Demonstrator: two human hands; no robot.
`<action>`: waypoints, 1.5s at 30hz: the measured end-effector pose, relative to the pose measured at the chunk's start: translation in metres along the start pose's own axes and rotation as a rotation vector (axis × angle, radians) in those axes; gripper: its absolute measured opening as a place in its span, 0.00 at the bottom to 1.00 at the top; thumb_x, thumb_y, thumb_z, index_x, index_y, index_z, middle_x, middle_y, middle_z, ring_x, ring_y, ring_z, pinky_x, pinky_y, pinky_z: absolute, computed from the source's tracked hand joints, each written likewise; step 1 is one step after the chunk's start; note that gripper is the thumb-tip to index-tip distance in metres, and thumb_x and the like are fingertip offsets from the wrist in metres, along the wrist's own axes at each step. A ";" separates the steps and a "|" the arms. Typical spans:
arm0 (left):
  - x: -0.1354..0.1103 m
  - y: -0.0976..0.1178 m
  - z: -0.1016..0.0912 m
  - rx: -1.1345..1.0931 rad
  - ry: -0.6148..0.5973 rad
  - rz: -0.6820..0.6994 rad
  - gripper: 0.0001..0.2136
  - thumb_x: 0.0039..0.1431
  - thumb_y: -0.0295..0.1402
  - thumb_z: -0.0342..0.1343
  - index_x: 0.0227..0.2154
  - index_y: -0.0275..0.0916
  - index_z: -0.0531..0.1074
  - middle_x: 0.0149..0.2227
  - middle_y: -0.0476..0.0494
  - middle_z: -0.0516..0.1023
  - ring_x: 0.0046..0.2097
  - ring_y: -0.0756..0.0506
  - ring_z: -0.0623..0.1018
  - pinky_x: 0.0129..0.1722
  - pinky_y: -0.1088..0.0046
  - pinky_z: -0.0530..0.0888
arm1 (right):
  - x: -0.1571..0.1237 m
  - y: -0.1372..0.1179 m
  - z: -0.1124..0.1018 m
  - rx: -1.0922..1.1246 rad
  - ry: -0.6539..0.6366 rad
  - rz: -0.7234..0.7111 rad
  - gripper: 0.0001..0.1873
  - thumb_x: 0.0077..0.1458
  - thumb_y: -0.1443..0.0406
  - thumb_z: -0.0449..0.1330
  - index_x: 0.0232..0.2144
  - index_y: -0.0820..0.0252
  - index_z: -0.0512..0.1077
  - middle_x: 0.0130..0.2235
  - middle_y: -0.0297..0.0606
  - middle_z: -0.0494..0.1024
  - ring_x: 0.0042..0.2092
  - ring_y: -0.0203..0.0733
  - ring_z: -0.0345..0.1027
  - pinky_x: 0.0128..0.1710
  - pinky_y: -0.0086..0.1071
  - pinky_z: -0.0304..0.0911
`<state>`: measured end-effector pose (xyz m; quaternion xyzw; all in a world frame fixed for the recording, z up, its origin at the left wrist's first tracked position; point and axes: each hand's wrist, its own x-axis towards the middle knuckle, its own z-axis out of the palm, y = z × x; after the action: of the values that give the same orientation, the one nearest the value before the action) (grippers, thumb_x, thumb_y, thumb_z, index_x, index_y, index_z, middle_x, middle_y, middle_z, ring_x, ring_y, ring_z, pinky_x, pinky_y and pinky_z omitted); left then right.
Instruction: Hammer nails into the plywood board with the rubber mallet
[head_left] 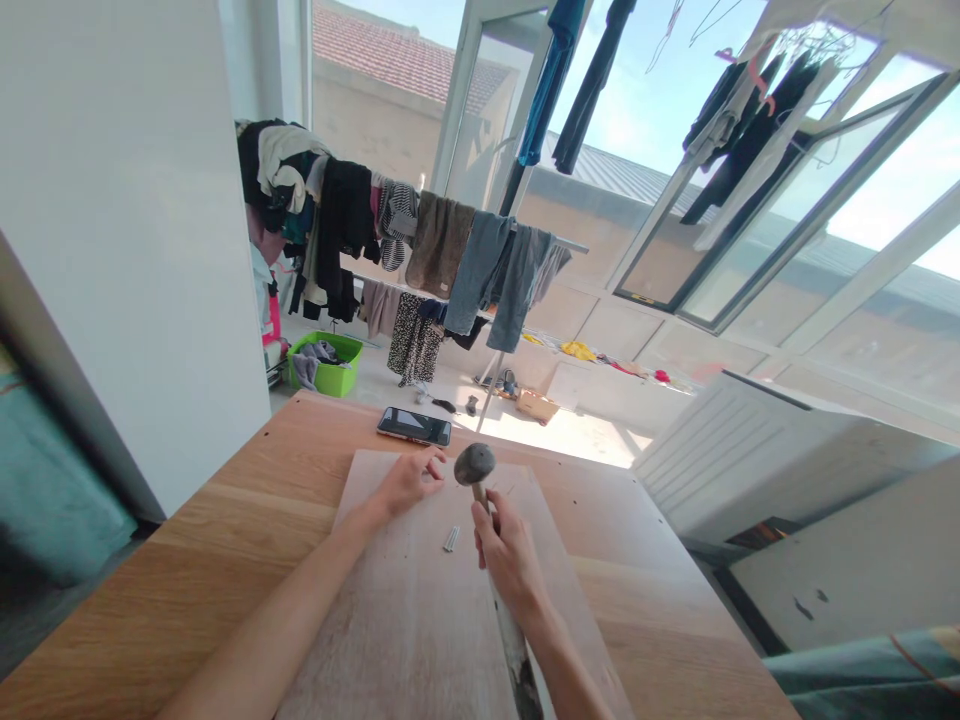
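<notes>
My right hand (508,545) is wrapped around the wooden handle of a mallet (475,464) with a rounded dark grey head. The head is raised at the far part of a pale wooden board (405,610), and the handle runs back below my wrist. Just left of the head, my left hand (409,482) rests at the board's far end with fingers curled into a pinch. Whatever sits between those fingertips is too small to make out. A few metal nails or screws (451,539) lie together on the board between my hands.
The board lies on a wooden table (217,540). Past its far edge is a smartphone (414,426). Beyond the table stand a loaded clothes rack (442,245) and a green basket (334,376). A white cabinet side (135,200) rises at left.
</notes>
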<state>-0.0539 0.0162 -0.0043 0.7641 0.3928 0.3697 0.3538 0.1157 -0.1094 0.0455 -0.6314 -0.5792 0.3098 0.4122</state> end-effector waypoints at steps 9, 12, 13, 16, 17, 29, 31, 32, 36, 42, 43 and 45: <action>-0.002 0.007 -0.003 -0.075 -0.021 0.115 0.17 0.47 0.20 0.55 0.42 0.37 0.72 0.36 0.48 0.80 0.36 0.47 0.79 0.42 0.72 0.74 | 0.009 -0.002 0.017 -0.086 -0.047 -0.013 0.14 0.61 0.56 0.52 0.35 0.58 0.72 0.17 0.26 0.67 0.16 0.35 0.62 0.18 0.26 0.55; -0.002 0.009 -0.004 -0.087 -0.052 0.064 0.18 0.46 0.22 0.56 0.42 0.39 0.71 0.40 0.46 0.80 0.41 0.46 0.80 0.46 0.70 0.74 | 0.004 0.002 0.012 -0.055 -0.058 0.007 0.17 0.61 0.53 0.50 0.38 0.59 0.71 0.17 0.25 0.66 0.15 0.35 0.61 0.16 0.26 0.56; -0.002 0.010 -0.004 -0.068 -0.057 0.042 0.17 0.46 0.23 0.57 0.42 0.39 0.70 0.41 0.45 0.80 0.43 0.45 0.79 0.48 0.69 0.73 | 0.001 0.004 0.009 -0.044 -0.053 0.014 0.19 0.61 0.52 0.50 0.39 0.59 0.71 0.18 0.25 0.66 0.15 0.35 0.61 0.16 0.26 0.56; -0.001 0.013 -0.008 0.086 -0.018 0.026 0.16 0.43 0.27 0.62 0.38 0.39 0.70 0.43 0.43 0.77 0.47 0.42 0.77 0.51 0.66 0.72 | -0.011 0.019 -0.004 -0.015 -0.038 0.058 0.22 0.60 0.49 0.50 0.40 0.60 0.71 0.18 0.25 0.66 0.15 0.34 0.59 0.15 0.26 0.56; -0.001 0.017 -0.010 0.148 -0.010 0.038 0.15 0.43 0.28 0.62 0.37 0.39 0.70 0.42 0.44 0.76 0.46 0.42 0.76 0.49 0.66 0.73 | -0.016 0.025 -0.008 -0.009 -0.040 0.081 0.23 0.60 0.48 0.50 0.40 0.60 0.71 0.18 0.25 0.66 0.15 0.34 0.59 0.15 0.26 0.56; -0.027 0.075 -0.001 0.579 -0.576 0.167 0.13 0.47 0.27 0.61 0.37 0.44 0.77 0.38 0.46 0.78 0.37 0.42 0.79 0.33 0.72 0.71 | -0.035 0.058 -0.012 -0.014 0.012 0.105 0.27 0.60 0.45 0.51 0.42 0.60 0.73 0.18 0.28 0.66 0.19 0.39 0.62 0.18 0.28 0.56; -0.031 0.080 0.003 0.639 -0.575 0.182 0.10 0.50 0.28 0.59 0.37 0.43 0.78 0.39 0.43 0.78 0.38 0.41 0.80 0.34 0.70 0.72 | -0.036 0.058 -0.012 -0.003 0.004 0.107 0.27 0.60 0.45 0.50 0.42 0.60 0.73 0.18 0.28 0.66 0.18 0.39 0.62 0.18 0.29 0.57; -0.032 0.082 0.004 0.675 -0.582 0.194 0.09 0.52 0.28 0.58 0.36 0.42 0.78 0.39 0.42 0.78 0.38 0.40 0.80 0.34 0.69 0.73 | -0.036 0.057 -0.013 0.002 0.000 0.104 0.27 0.61 0.45 0.50 0.42 0.60 0.73 0.18 0.28 0.66 0.18 0.39 0.62 0.18 0.29 0.57; -0.031 0.093 0.005 0.845 -0.630 0.344 0.07 0.52 0.27 0.62 0.36 0.37 0.78 0.41 0.36 0.79 0.43 0.37 0.80 0.41 0.66 0.75 | -0.036 0.055 -0.013 0.022 0.000 0.103 0.26 0.61 0.46 0.49 0.42 0.60 0.72 0.18 0.28 0.66 0.18 0.39 0.61 0.18 0.29 0.55; -0.033 0.088 0.004 0.881 -0.643 0.539 0.02 0.56 0.25 0.61 0.32 0.35 0.77 0.35 0.37 0.80 0.40 0.38 0.80 0.42 0.64 0.74 | -0.037 0.052 -0.014 0.051 0.005 0.115 0.24 0.61 0.46 0.50 0.39 0.59 0.72 0.18 0.28 0.65 0.18 0.37 0.60 0.18 0.28 0.54; -0.033 0.085 0.001 0.843 -0.642 0.520 0.02 0.56 0.25 0.61 0.31 0.36 0.76 0.33 0.39 0.80 0.39 0.39 0.80 0.40 0.66 0.74 | -0.037 0.052 -0.014 0.054 0.003 0.117 0.24 0.60 0.46 0.50 0.38 0.59 0.71 0.18 0.28 0.65 0.18 0.37 0.59 0.18 0.27 0.54; -0.031 0.078 -0.009 0.702 -0.605 0.448 0.02 0.56 0.26 0.60 0.31 0.39 0.75 0.33 0.44 0.80 0.38 0.42 0.79 0.38 0.70 0.73 | -0.038 0.051 -0.014 0.061 -0.003 0.123 0.24 0.61 0.46 0.50 0.39 0.60 0.71 0.18 0.27 0.65 0.17 0.37 0.58 0.18 0.27 0.54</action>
<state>-0.0480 -0.0424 0.0560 0.9750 0.1999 0.0448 0.0856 0.1474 -0.1483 0.0036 -0.6525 -0.5301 0.3531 0.4106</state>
